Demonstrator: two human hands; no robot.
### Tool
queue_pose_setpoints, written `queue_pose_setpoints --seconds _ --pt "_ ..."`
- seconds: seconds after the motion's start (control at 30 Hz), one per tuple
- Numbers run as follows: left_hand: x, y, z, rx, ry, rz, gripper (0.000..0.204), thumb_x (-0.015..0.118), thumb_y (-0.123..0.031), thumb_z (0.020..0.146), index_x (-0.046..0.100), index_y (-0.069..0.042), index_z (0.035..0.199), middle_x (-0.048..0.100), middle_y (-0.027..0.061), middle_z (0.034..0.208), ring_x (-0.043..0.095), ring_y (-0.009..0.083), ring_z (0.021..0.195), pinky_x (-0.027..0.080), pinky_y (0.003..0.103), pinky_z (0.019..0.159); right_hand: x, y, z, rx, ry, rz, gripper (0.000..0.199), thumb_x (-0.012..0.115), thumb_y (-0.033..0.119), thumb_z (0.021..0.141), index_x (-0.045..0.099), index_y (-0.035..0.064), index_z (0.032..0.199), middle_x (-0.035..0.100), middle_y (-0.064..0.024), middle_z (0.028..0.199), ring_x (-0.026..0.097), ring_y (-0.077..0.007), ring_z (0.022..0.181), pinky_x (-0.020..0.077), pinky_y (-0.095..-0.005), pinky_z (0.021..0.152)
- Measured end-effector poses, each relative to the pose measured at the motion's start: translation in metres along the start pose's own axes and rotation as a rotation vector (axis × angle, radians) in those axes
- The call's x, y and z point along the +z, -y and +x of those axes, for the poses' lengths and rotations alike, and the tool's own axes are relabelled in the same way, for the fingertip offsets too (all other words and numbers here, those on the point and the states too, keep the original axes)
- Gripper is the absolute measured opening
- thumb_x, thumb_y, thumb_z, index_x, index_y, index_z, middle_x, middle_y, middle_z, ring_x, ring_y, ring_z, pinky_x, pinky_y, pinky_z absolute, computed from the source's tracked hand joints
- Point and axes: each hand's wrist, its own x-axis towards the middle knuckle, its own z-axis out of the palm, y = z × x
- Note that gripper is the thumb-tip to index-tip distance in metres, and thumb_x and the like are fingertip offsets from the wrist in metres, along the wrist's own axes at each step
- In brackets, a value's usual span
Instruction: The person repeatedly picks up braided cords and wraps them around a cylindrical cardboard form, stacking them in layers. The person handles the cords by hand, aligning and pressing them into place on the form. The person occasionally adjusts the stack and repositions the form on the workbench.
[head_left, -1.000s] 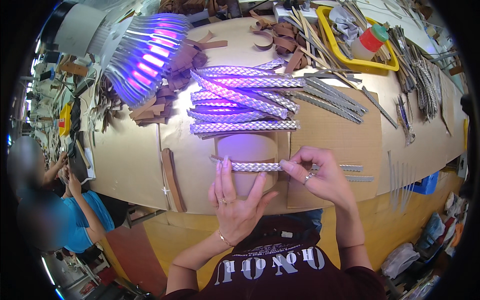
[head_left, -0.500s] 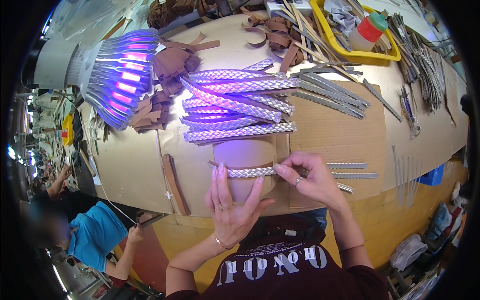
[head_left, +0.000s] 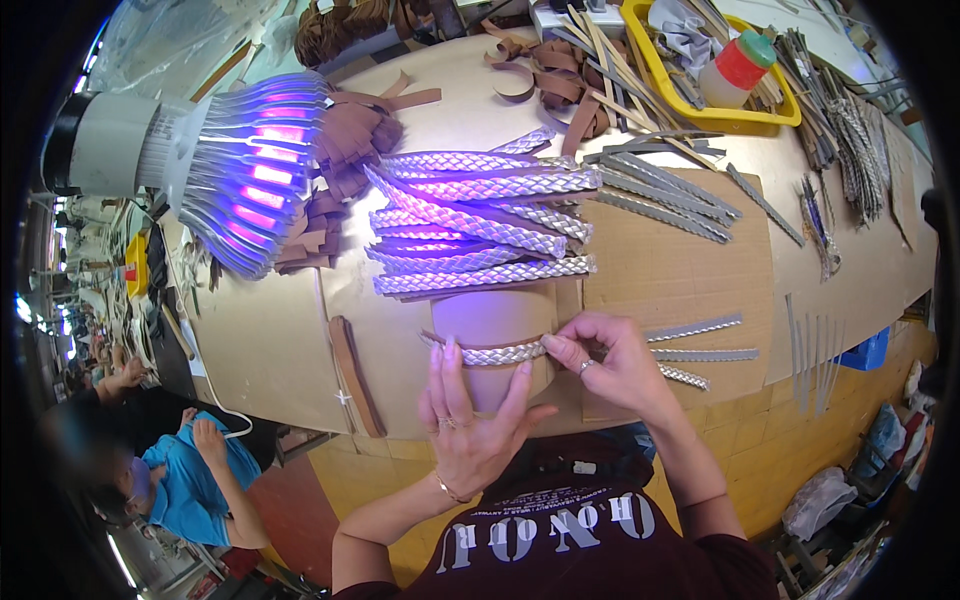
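A short silver braided strap [head_left: 497, 356] lies crosswise in front of me on a raised, rounded tan form [head_left: 500, 305], with a brown strip along its far edge. Over the strap, my left hand [head_left: 470, 412] has its fingers spread, fingertips resting on the braid near its left part and front edge. My right hand [head_left: 612, 368] pinches the strap's right end between thumb and forefinger. Just beyond lies a pile of silver braided straps [head_left: 480, 225] with brown backing, lit purple by the lamp [head_left: 250, 175]. Grey-backed braided strips [head_left: 700, 355] lie right of my right hand.
A brown strap [head_left: 356, 375] lies left of my left hand. Brown strip scraps [head_left: 350, 135] are heaped beside the lamp. At the far right stands a yellow tray [head_left: 785, 110] with a bottle [head_left: 737, 70]. Left of the table, a person in blue [head_left: 190, 495] sits working.
The strap's middle now sags slightly toward me, and my right hand has shifted a little left with its end. The person in blue has raised an arm.
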Motion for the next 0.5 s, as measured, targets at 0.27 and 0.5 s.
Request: queue_pose_setpoints --seconds 0.27,0.5 --pt "0.014 0.000 -0.005 0.011 -0.092 -0.008 0.059 0.066 -0.065 0.079 0.063 -0.027 0.124 0.040 0.0333 0.141 0.045 0.0450 0.127 0.034 0.044 0.095 -0.003 0.005 0.008 0.129 0.051 -0.358 0.036 0.073 0.030 0.089 0.060 0.0005 0.072 0.056 0.0008 0.062 0.047 -0.0074 0.058 0.0381 -0.0264 0.053" --pt "0.001 0.014 -0.001 -0.060 -0.148 -0.409 0.072 0.072 -0.060 0.077 0.056 -0.016 0.132 0.045 0.0204 0.141 0.044 0.0345 0.128 0.031 0.043 0.097 0.006 -0.001 -0.003 0.057 -0.084 0.094 0.025 0.072 0.025 0.090 0.064 0.0012 0.095 0.062 -0.0005 0.076 0.056 -0.0080 0.069 0.0439 -0.0240 0.062"
